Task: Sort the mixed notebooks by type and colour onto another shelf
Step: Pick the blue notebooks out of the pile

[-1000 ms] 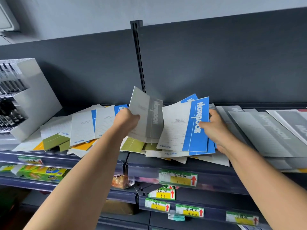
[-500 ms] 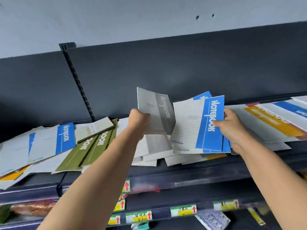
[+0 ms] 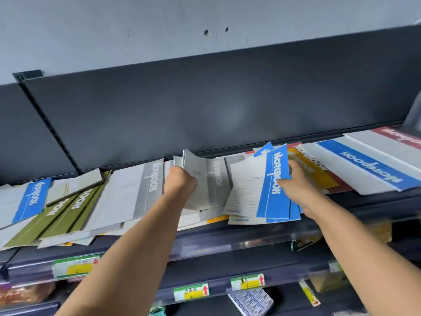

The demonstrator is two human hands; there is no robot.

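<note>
The left hand (image 3: pixel 180 184) grips some gray notebooks (image 3: pixel 206 181). The right hand (image 3: pixel 296 185) pinches blue notebooks (image 3: pixel 271 185). Both bunches are just over the messy shelf (image 3: pixel 227 238).

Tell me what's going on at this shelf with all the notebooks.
A person is sorting paper notebooks on a dark metal shelf. The left hand grips a few grey-banded white notebooks, tilted up from the pile. The right hand holds a small stack of blue-banded white notebooks beside them. Olive-green notebooks lie loose to the left and a yellow-banded notebook to the right, so the colours are mixed and the sorting is unfinished.
</note>
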